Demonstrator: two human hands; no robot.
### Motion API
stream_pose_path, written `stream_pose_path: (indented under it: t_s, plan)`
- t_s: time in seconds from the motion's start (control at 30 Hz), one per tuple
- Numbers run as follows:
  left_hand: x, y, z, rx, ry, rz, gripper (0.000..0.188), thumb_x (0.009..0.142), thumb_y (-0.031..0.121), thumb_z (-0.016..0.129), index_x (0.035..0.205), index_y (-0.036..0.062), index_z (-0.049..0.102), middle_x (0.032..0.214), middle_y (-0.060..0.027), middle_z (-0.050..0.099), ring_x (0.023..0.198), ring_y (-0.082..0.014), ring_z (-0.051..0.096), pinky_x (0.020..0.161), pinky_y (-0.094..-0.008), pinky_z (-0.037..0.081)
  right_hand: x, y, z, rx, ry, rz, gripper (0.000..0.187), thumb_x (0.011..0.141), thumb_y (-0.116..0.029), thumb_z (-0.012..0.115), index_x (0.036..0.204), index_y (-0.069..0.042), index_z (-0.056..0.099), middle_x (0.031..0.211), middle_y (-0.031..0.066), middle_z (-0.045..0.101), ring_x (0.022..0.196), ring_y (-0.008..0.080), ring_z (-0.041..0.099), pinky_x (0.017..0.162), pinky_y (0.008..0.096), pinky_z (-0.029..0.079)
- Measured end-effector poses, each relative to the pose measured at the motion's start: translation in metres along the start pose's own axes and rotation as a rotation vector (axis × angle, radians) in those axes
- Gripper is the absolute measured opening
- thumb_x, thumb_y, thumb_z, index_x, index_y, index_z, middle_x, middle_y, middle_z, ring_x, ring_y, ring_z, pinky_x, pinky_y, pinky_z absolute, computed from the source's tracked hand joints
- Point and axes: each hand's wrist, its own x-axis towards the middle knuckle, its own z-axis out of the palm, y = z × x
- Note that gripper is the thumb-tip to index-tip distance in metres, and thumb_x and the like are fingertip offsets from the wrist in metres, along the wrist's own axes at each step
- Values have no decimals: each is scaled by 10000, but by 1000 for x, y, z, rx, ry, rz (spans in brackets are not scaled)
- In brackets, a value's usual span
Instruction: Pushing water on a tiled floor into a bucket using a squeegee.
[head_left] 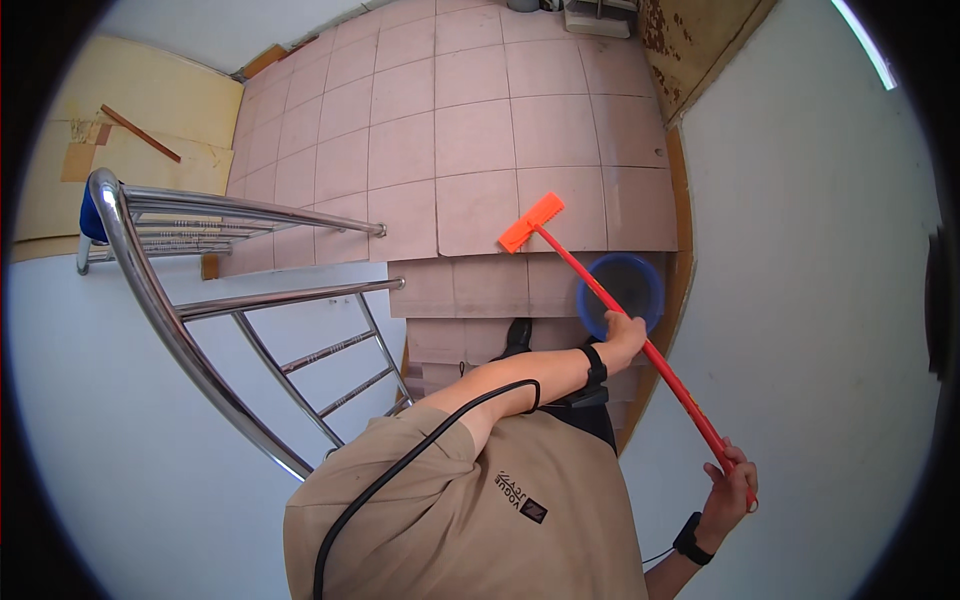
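A mop (683, 390) with a long red pole and a small orange head slants across the view. Its head is over the pink tiles at the edge of the upper landing; whether it touches them I cannot tell. My left hand (625, 338) reaches across my body and is closed round the middle of the pole. Near the pole's end, my right hand (733, 480) is closed round it, beside the right wall. Below the pole, a blue bucket (583, 300) stands on a step against the wall, partly hidden by my left hand and the pole.
Pink-tiled stairs (480, 285) drop from the landing (475, 135) toward my feet. A shiny metal railing (215, 375) runs along the left. The white wall (790, 270) is close on my right. A dustpan-like object (600, 18) is at the far edge.
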Motion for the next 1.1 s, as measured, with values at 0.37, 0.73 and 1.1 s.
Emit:
stream_pose_path:
  t_s: [0.37,0.73,1.1]
  plan:
    - [85,58,-172,-154,-35,114,107,826,72,595,791,-14,542,663,-105,591,503,-229,587,394,-373,451,16,43,151,115,-202,22,152,987,-109,505,882,-36,587,1209,164,641,1279,348,541,787,387,617]
    - [171,67,-251,-81,-2,-10,31,852,59,587,834,36,597,683,-57,616,540,-174,588,489,-331,523,19,58,194,205,-362,56,107,961,-67,584,890,-5,634,1220,163,641,1278,328,543,816,374,614]
    - [81,-10,-77,-42,-7,-64,232,761,9,671,930,-35,519,841,-140,614,716,-256,624,595,-420,524,10,24,32,111,-76,46,184,976,-119,523,858,-9,613,1128,188,677,1198,365,603,786,382,626]
